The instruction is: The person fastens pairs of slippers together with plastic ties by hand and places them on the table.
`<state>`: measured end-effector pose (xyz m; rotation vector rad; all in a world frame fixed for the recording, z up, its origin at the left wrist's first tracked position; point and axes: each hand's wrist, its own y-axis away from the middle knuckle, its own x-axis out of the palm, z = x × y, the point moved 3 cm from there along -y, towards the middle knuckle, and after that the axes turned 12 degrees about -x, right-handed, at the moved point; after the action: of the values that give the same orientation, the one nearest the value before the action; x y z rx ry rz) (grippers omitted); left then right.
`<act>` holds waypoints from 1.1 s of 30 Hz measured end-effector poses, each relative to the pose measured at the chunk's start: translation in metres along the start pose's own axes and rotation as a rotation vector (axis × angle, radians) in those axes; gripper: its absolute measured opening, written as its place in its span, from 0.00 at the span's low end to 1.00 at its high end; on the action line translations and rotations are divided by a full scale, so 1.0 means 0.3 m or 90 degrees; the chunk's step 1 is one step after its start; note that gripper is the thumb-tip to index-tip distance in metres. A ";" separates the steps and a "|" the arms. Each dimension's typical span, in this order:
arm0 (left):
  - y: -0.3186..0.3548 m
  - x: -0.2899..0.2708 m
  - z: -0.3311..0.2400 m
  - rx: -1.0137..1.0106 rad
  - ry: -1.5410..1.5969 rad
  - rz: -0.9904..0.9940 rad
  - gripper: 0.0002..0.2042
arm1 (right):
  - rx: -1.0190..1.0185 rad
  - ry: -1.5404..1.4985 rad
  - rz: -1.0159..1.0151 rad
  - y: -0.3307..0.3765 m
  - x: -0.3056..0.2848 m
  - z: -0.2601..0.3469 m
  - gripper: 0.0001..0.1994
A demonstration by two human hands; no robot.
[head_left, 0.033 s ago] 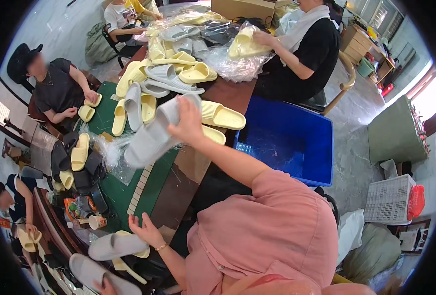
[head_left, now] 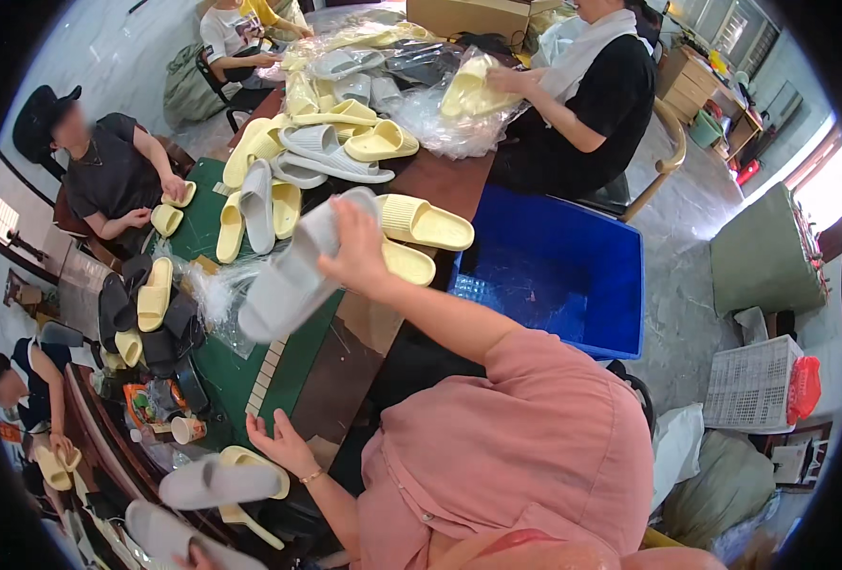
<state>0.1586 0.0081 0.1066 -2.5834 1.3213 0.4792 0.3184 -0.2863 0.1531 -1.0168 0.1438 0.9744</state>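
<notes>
My right hand [head_left: 359,249] reaches out over the table and is shut on a large grey slipper [head_left: 288,280], held tilted above the green mat [head_left: 250,380]. My left hand [head_left: 283,445] is lower down, palm up, fingers spread, holding nothing. Just beside it lie another grey slipper [head_left: 210,483] and a pale yellow slipper [head_left: 255,461] partly under it. Two yellow slippers [head_left: 427,224] rest on the brown tabletop right of the held one.
A blue crate [head_left: 558,275] stands beside the table. A heap of yellow and grey slippers [head_left: 331,142] and plastic bags covers the far end. Seated people handle slippers: one in black [head_left: 592,104], one in a black cap [head_left: 107,176]. A white basket [head_left: 751,382] sits on the floor.
</notes>
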 end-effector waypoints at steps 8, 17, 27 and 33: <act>-0.030 0.139 0.257 0.029 -0.375 0.058 0.34 | 0.020 -0.088 0.281 0.445 0.178 0.192 0.40; 0.046 0.179 0.306 -0.083 -0.485 0.015 0.39 | 0.019 -0.081 0.381 0.545 0.174 0.176 0.41; -0.082 0.020 0.240 0.136 -0.407 0.117 0.41 | -0.150 -0.079 0.405 0.354 0.120 0.001 0.38; -0.123 0.001 0.157 0.208 -0.418 0.280 0.42 | -0.345 -0.242 0.604 0.311 0.220 0.014 0.33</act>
<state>0.1797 0.0443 0.0638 -1.6476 1.5296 0.9806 0.2869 -0.2271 0.0606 -1.2461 0.0357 2.1367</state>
